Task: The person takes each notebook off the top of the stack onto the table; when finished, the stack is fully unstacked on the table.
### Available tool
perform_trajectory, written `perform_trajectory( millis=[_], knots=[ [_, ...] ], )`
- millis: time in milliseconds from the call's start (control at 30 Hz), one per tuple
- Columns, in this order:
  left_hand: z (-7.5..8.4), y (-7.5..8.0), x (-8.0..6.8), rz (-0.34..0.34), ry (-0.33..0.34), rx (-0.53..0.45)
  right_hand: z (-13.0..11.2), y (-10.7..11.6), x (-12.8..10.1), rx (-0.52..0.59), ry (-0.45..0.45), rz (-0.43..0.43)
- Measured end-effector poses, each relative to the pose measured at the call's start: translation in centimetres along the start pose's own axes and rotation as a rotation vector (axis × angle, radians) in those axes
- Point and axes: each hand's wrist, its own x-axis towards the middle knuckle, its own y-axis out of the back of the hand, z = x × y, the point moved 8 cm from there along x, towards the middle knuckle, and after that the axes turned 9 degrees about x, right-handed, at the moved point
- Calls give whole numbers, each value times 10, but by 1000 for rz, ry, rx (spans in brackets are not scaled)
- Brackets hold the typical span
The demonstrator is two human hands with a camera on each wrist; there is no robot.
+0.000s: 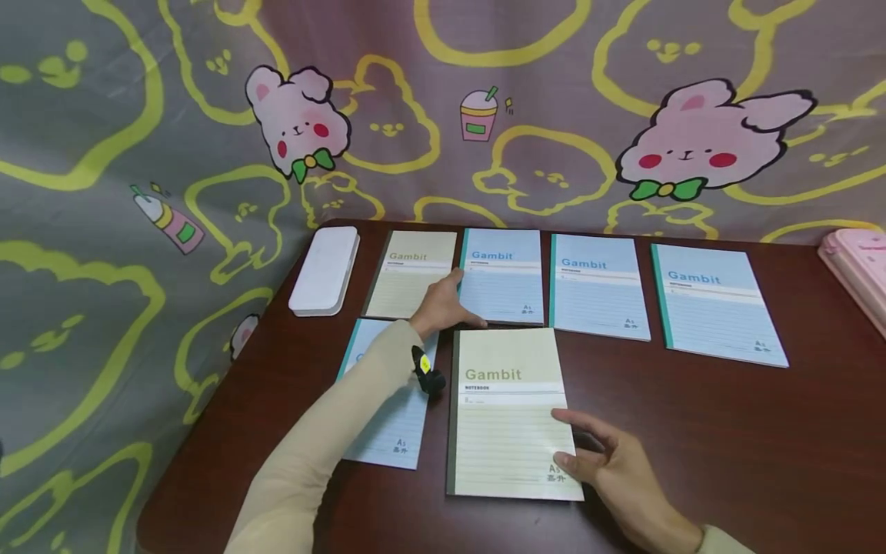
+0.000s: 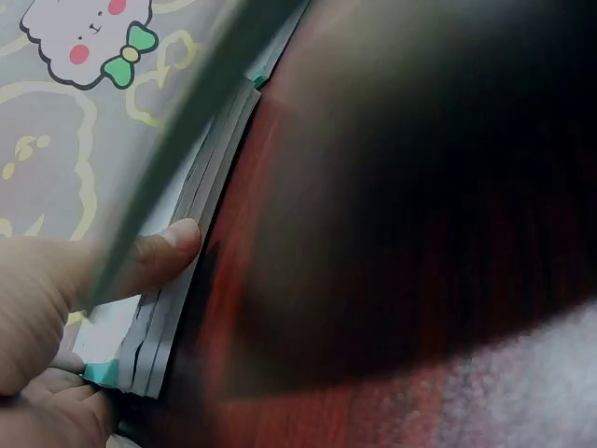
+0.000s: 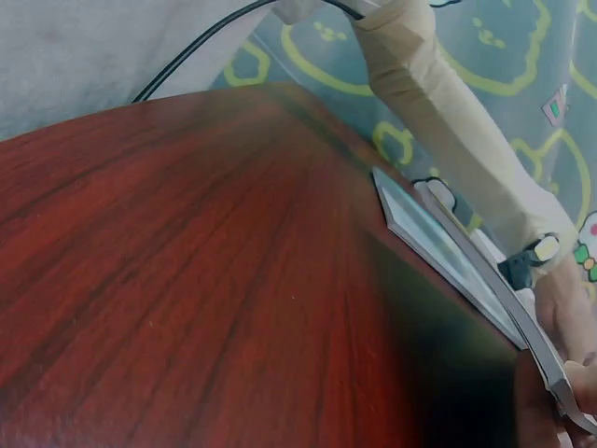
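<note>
Right hand [image 1: 616, 469] on green notebook [image 1: 508, 415]

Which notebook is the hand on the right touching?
The right hand touches the big green Gambit notebook nearest the person, at its lower right corner. The other green one lies farther back, and the rest are blue.
</note>
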Motion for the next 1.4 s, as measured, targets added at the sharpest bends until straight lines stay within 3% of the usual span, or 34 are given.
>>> perform_trajectory(
  millis=[333,400,633,833,1033,1167,1300,1400],
  knots=[
    [-5,-3,3,-14,36,-3,10,-16,6,-23,11,-10],
    [-5,-2,3,-14,39,-4,9,-18,7,-107,40,-27],
    [-5,-1,2,-20,42,-2,-9,-25,6,-651,288,7],
    [-5,-1,1,-18,35,2,-17,-35,6,-839,439,-54],
    [-6,-2,1,-20,42,4,-23,-39,8,-924,479,-119],
    [-5,-4,2,-21,39,6,-46,-38,16,-917,575,-68],
    [-4,-3,3,-23,43,5,-81,-31,40,-893,679,-3],
    [-3,-2,1,-25,43,-4,-100,-24,70,-876,644,8]
  ],
)
